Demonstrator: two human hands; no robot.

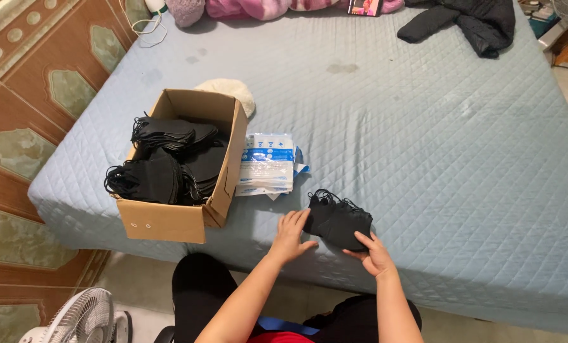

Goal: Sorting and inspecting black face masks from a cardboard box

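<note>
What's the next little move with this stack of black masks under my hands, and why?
Probably square the stack of black masks first: both hands, left hand and right hand, rest at its edges, and ear loops straggle out at the top. The white and blue pouches lie apart beside the cardboard box.

Both hands (pixel 290 234) (pixel 374 253) touching black mask stack (pixel 338 219) on bed (pixel 423 127).
</note>
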